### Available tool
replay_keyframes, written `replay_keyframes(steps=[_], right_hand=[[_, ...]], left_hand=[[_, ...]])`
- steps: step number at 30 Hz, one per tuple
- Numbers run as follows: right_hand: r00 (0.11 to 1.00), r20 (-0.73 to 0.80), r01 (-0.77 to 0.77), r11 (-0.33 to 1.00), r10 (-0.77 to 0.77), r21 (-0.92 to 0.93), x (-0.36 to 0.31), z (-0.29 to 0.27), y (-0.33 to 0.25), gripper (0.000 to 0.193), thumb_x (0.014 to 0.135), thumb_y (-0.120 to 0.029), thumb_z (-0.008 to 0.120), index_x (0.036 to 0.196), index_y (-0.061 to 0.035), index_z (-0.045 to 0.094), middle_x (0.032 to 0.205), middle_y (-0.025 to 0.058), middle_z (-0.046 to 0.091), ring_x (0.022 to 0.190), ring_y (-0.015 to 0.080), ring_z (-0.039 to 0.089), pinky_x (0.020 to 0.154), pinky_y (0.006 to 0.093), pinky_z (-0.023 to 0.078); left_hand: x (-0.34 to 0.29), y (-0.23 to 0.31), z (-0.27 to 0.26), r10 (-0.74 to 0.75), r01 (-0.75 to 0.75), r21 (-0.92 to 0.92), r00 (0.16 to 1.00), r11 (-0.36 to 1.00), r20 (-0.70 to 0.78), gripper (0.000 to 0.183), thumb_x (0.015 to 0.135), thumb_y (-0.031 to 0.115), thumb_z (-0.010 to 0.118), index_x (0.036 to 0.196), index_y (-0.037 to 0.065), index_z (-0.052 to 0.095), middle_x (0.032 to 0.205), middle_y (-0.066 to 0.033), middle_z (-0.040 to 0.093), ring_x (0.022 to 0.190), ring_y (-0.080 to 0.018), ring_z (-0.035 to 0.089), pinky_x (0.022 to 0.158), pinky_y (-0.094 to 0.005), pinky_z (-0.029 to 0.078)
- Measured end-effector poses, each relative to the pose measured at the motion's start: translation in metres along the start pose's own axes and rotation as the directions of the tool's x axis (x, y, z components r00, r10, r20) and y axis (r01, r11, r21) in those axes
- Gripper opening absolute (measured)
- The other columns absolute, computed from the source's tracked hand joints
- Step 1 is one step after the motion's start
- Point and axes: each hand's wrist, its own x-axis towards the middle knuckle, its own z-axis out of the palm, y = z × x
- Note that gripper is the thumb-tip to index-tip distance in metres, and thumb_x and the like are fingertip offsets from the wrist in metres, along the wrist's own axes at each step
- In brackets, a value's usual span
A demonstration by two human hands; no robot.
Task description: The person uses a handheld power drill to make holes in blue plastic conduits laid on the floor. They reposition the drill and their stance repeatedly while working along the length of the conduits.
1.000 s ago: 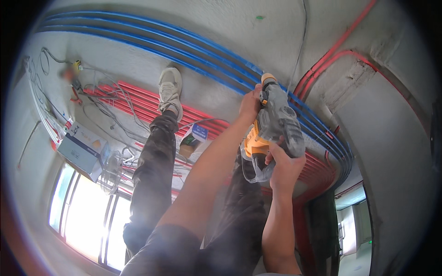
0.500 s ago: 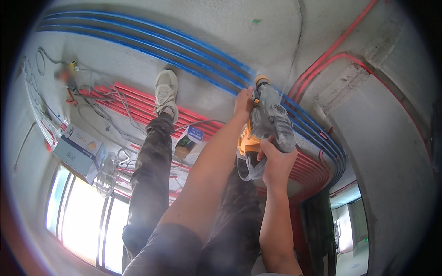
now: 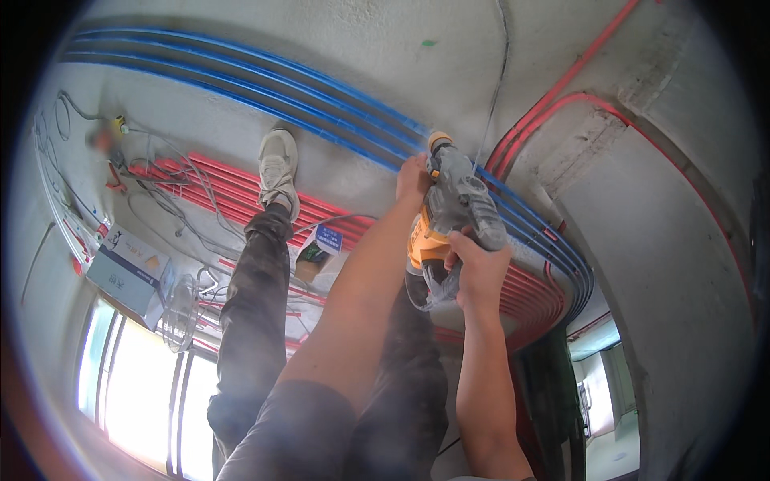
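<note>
A rotary hammer drill (image 3: 461, 196), yellow and grey-black and dusty, is in both my hands, its orange-collared front end over the bundle of blue conduits (image 3: 321, 120). My left hand (image 3: 412, 179) is closed at the side near the drill's front, apparently round a side handle, its fingers partly hidden. Around the rear grip my right hand (image 3: 480, 268) is wrapped. Whether a bit touches the surface beneath cannot be made out. My shoe (image 3: 277, 164) stands between the blue conduits and a bundle of red conduits (image 3: 224, 188).
Loose grey cables (image 3: 188, 224) tangle over the red conduits at left. A small open box (image 3: 321, 250) lies by my leg; a larger carton (image 3: 128, 268) stands farther left beside a clear round plastic thing (image 3: 181, 313). Red conduits (image 3: 553, 120) run past a concrete wall (image 3: 650, 232) at right.
The whole view has shifted slightly, so the scene sits a little farther left. Both hands keep their hold on the drill, which stays over the blue conduits.
</note>
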Motion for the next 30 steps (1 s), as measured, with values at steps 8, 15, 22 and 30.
replay_keyframes(steps=[8,15,22,30], right_hand=[[1.0,-0.016,-0.006,1.0,0.006,0.017,0.006,0.0,0.003,0.01,0.085,0.0,0.074,0.09,0.001,0.065,0.074,0.0059,0.063,0.054,0.0157,0.059,0.052,0.0316,0.046],[1.0,0.012,-0.013,1.0,0.013,0.011,0.009,-0.001,0.004,0.01,0.084,0.0,0.074,0.091,0.0014,0.066,0.077,0.0058,0.064,0.056,0.015,0.06,0.053,0.0312,0.046],[0.999,0.014,0.033,0.999,-0.033,0.007,0.014,0.0,0.009,0.014,0.086,-0.001,0.076,0.096,0.002,0.067,0.08,0.0053,0.064,0.058,0.0143,0.061,0.053,0.0312,0.047],[0.993,0.106,0.064,0.993,-0.053,-0.1,0.02,-0.011,0.019,0.02,0.086,-0.003,0.078,0.102,0.0011,0.067,0.083,0.0041,0.065,0.06,0.0128,0.061,0.055,0.0299,0.049]], left_hand=[[0.011,0.001,0.006,0.007,-0.009,0.018,0.997,1.0,0.081,0.053,0.115,0.041,0.04,0.109,-0.003,0.069,0.117,-0.0311,0.071,0.115,-0.0517,0.064,0.099,-0.0569,0.051],[0.017,-0.013,0.01,0.088,-0.089,0.118,0.996,0.989,0.012,0.018,0.097,0.019,0.066,0.111,0.008,0.069,0.108,-0.0229,0.073,0.103,-0.0448,0.07,0.084,-0.0489,0.056],[0.017,-0.008,0.021,-0.151,0.174,-0.276,0.983,0.945,0.103,0.059,0.115,0.046,0.041,0.104,-0.003,0.07,0.113,-0.0328,0.071,0.113,-0.0526,0.065,0.096,-0.058,0.051],[0.026,-0.035,0.034,-0.185,0.189,-0.514,0.981,0.837,0.061,0.062,0.112,0.05,0.044,0.108,-0.005,0.073,0.106,-0.0315,0.073,0.103,-0.0486,0.07,0.089,-0.0545,0.053]])
